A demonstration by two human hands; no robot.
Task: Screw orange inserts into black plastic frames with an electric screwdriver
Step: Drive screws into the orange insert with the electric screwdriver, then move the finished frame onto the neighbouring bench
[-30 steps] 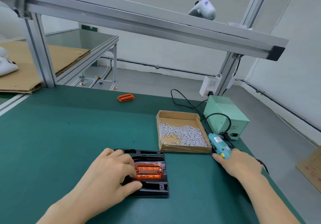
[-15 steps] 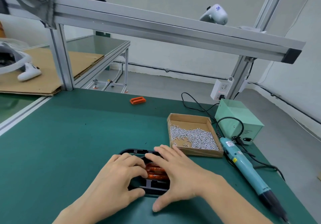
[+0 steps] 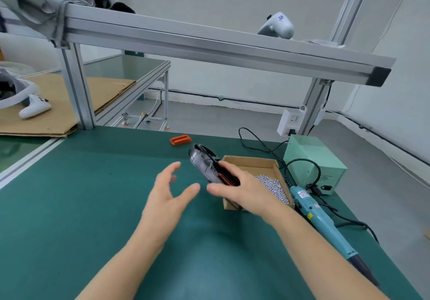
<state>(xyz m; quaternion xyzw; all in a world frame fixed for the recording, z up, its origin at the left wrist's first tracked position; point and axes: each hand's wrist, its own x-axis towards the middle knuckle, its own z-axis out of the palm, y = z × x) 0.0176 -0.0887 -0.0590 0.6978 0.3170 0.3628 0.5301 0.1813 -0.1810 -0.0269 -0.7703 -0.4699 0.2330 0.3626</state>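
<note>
here, the right hand [image 3: 242,190] grips the black plastic frame [image 3: 204,164], tilted above the green mat [image 3: 69,206], its orange insert [image 3: 229,178] showing between the fingers; the left hand [image 3: 167,195] hovers beside it, fingers spread; the electric screwdriver [image 3: 325,225] lies right of the screw box [image 3: 256,162].

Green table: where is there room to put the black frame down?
The green table mat is bare left of the open left hand, up to the loose orange insert. Crowded on the right: cardboard screw box, teal electric screwdriver, cables. The right hand holds the black plastic frame.
</note>
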